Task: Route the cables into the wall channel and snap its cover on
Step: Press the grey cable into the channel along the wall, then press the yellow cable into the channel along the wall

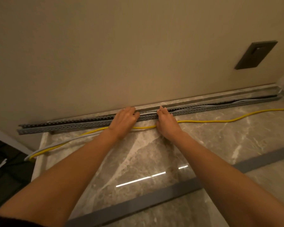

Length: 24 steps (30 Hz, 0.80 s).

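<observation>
Marble floor (154, 153) meets a beige wall, and the slotted channel (64, 126) runs along it from 9 to 3 o'clock. At centre, the left hand (124, 122) and right hand (166, 124) curl their fingers over the pale cables (148, 114) in the channel; I cannot tell whether they grasp them. The yellow cable (220, 121) lies outside on the floor, and the cover (138, 203) lies at 5 o'clock.

Dim warm light, floor (154, 161) glare, wide-angle bowing.

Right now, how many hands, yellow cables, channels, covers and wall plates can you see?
Hands: 2, left hand and right hand
Yellow cable: 1
Channel: 1
Cover: 1
Wall plate: 1
Total: 6
</observation>
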Each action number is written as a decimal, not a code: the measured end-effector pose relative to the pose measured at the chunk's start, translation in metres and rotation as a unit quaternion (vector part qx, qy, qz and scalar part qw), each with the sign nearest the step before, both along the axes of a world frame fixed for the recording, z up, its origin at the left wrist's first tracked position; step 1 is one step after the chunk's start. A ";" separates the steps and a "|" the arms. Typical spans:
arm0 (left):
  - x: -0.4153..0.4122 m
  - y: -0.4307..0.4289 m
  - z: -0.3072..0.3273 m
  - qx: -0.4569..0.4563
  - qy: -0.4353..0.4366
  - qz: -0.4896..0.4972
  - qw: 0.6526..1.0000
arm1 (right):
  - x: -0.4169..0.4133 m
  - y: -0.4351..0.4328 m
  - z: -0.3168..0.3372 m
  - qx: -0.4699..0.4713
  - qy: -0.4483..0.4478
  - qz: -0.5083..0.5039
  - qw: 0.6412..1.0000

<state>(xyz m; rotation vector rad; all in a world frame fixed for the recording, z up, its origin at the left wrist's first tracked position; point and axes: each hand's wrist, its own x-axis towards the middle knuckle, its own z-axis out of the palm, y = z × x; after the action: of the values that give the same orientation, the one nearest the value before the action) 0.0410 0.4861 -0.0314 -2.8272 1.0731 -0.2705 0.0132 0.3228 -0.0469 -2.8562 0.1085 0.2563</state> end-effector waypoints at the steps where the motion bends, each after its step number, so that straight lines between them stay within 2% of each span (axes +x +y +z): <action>1: -0.003 -0.002 0.001 0.007 0.003 -0.005 1.000 | 0.000 0.000 -0.001 -0.003 -0.003 0.002 1.000; 4: -0.005 -0.010 0.001 0.023 -0.011 0.015 1.000 | -0.002 -0.003 -0.003 -0.022 -0.015 0.012 1.000; 8: -0.009 -0.020 -0.007 0.042 0.046 0.120 0.991 | -0.004 -0.005 -0.004 -0.055 -0.015 0.009 0.998; 12: -0.012 -0.023 -0.013 -0.019 0.095 0.170 0.981 | -0.004 -0.002 -0.003 -0.070 0.004 0.005 0.998; 15: -0.011 -0.017 -0.014 -0.046 0.124 0.165 0.977 | -0.003 0.006 0.003 -0.065 0.028 -0.016 0.997; 19: -0.018 0.006 -0.006 -0.190 0.211 0.145 0.948 | -0.005 0.020 0.005 -0.011 -0.001 -0.018 1.000; 21: -0.022 0.025 0.000 -0.234 0.186 0.166 0.940 | -0.006 0.031 0.006 0.038 -0.023 0.000 0.999; 24: -0.023 0.056 0.004 -0.240 0.163 0.221 0.931 | -0.004 0.053 0.009 0.108 -0.049 0.018 0.993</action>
<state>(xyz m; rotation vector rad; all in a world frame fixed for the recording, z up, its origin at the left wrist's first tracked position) 0.0182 0.5423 -0.0274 -3.5458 0.4024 -0.0157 0.0091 0.3753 -0.0382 -2.6502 0.0093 0.1271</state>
